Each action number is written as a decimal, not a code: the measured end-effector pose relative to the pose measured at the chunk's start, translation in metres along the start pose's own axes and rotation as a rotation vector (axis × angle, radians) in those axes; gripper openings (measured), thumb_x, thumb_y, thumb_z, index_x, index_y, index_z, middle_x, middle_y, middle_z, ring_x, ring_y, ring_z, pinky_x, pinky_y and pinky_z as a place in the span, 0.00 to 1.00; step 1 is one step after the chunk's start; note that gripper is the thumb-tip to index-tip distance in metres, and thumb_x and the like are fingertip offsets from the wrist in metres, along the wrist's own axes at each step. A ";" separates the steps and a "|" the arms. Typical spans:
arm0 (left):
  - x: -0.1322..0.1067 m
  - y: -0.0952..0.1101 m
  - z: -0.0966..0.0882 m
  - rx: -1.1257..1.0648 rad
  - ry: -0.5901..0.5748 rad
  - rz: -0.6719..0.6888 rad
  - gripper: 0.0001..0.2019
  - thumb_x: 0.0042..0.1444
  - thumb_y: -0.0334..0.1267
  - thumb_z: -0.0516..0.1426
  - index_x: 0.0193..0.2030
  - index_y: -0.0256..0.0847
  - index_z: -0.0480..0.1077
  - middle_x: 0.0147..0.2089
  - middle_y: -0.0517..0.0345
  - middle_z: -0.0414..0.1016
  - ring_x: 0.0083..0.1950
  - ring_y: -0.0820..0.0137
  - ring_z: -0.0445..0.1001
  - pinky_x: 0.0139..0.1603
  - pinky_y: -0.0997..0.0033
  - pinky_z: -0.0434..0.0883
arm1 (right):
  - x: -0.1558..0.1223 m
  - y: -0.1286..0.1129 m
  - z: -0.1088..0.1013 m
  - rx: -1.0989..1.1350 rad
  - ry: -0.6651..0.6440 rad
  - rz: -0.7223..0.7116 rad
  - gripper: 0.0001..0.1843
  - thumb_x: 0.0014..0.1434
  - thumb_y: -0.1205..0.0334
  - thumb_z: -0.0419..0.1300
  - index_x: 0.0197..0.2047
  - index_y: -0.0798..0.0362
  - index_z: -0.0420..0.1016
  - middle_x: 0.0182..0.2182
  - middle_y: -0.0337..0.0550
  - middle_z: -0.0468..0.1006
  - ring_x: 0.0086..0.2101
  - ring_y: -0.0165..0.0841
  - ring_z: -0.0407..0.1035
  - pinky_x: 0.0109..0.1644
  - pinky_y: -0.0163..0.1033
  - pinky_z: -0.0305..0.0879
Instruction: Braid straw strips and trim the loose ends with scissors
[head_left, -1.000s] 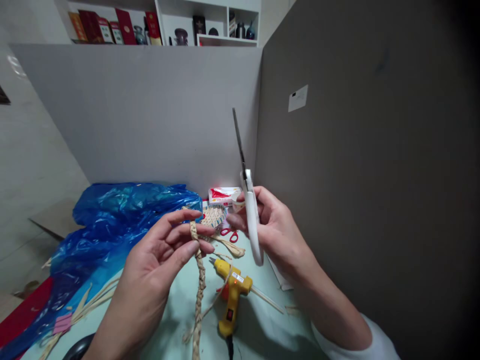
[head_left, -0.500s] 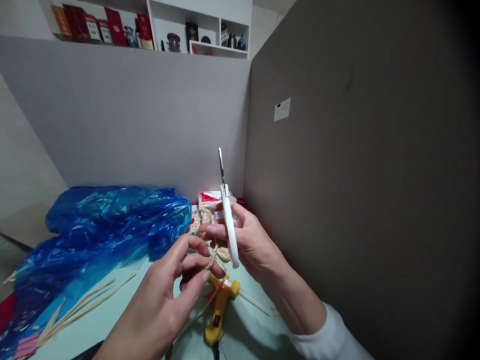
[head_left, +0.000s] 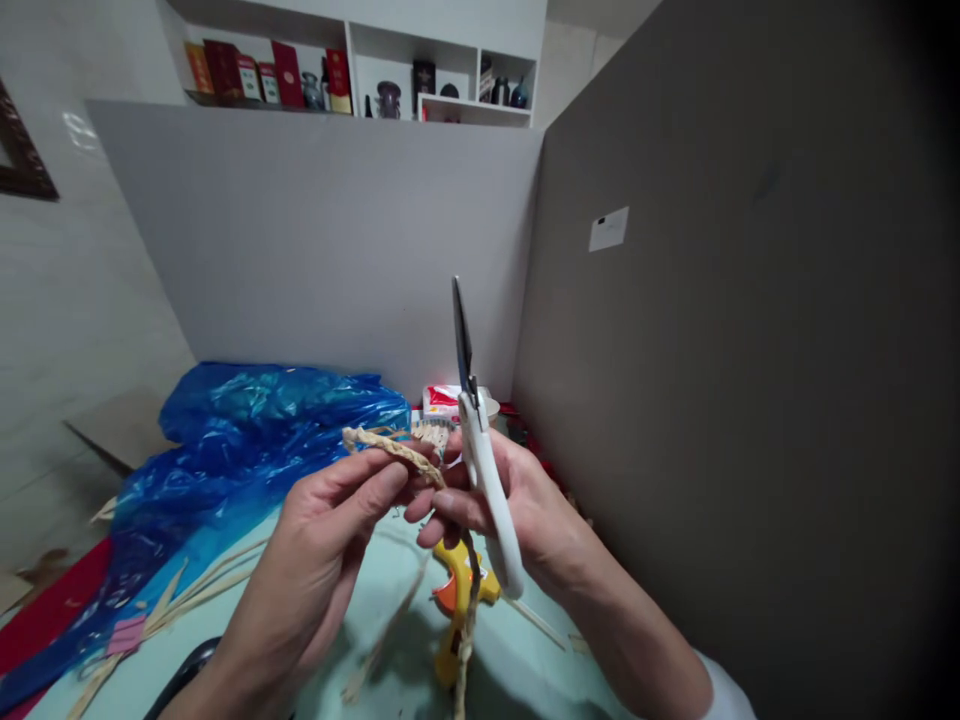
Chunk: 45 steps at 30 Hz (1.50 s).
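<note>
Straw-coloured braided cord [head_left: 382, 448] at frame centre, pinched in left hand [head_left: 330, 520], its end jutting left over blue plastic sheet [head_left: 247, 430]; right hand [head_left: 536, 510] wrapped round white-handled scissors [head_left: 484, 470], blades upright, grey partition wall [head_left: 712, 350] close at right.

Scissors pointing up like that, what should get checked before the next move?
1. Scissors blades closed: ok, shut and pointing up.
2. Right hand wrapped round the white handle: ok.
3. Left hand pinching the straw braid: ok.
4. Fingers away from the blades: ok, the blades stand above both hands.
5. Glue gun switched off: cannot tell, the hands hide most of it.
6. Braid's lower end free: cannot tell, it hangs out of view.
</note>
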<state>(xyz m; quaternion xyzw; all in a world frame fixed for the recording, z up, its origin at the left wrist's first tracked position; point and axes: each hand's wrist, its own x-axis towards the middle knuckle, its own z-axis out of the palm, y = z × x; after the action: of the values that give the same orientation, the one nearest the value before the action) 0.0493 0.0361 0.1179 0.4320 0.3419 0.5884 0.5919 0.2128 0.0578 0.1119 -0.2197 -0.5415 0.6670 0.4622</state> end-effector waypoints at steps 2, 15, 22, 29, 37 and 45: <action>0.000 0.003 0.001 -0.040 0.037 0.016 0.07 0.51 0.36 0.70 0.36 0.36 0.83 0.33 0.55 0.82 0.33 0.70 0.76 0.37 0.75 0.76 | 0.000 0.001 0.001 0.002 0.008 0.021 0.26 0.49 0.56 0.77 0.40 0.51 0.64 0.30 0.40 0.84 0.28 0.29 0.79 0.32 0.30 0.71; -0.001 0.010 -0.001 -0.118 0.036 0.059 0.03 0.54 0.33 0.67 0.35 0.37 0.82 0.35 0.55 0.84 0.34 0.70 0.77 0.34 0.76 0.76 | 0.001 0.005 -0.001 -0.047 -0.023 0.048 0.23 0.52 0.58 0.75 0.38 0.51 0.63 0.29 0.40 0.84 0.30 0.29 0.79 0.36 0.32 0.71; -0.002 0.008 -0.004 -0.082 -0.011 0.121 0.06 0.58 0.33 0.63 0.41 0.40 0.82 0.36 0.56 0.83 0.37 0.70 0.78 0.42 0.76 0.75 | 0.007 0.006 -0.006 -0.110 0.032 -0.019 0.24 0.44 0.58 0.79 0.38 0.51 0.70 0.31 0.38 0.83 0.34 0.30 0.79 0.39 0.33 0.73; -0.002 0.008 -0.006 -0.024 -0.185 0.047 0.10 0.60 0.32 0.61 0.48 0.41 0.80 0.31 0.56 0.80 0.35 0.71 0.77 0.43 0.77 0.73 | 0.008 0.007 -0.013 -0.121 0.189 -0.180 0.21 0.50 0.58 0.76 0.40 0.50 0.70 0.34 0.40 0.85 0.34 0.30 0.79 0.38 0.33 0.72; -0.007 -0.008 0.002 0.109 -0.424 -0.294 0.11 0.65 0.43 0.57 0.45 0.39 0.76 0.16 0.64 0.65 0.14 0.79 0.54 0.16 0.81 0.54 | 0.009 0.004 -0.013 0.098 0.190 -0.100 0.21 0.52 0.59 0.75 0.41 0.51 0.68 0.37 0.43 0.85 0.32 0.30 0.79 0.34 0.32 0.73; -0.002 -0.017 0.002 0.555 -0.033 0.196 0.08 0.55 0.44 0.66 0.40 0.47 0.76 0.30 0.62 0.73 0.29 0.73 0.68 0.27 0.80 0.64 | 0.009 -0.004 -0.018 0.040 0.451 -0.337 0.23 0.49 0.61 0.75 0.42 0.49 0.66 0.36 0.42 0.85 0.37 0.33 0.80 0.36 0.33 0.72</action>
<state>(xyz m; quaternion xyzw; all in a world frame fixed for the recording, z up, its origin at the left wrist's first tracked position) 0.0575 0.0351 0.1034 0.6179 0.4367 0.5195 0.3969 0.2241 0.0745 0.1116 -0.2605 -0.4406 0.5253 0.6797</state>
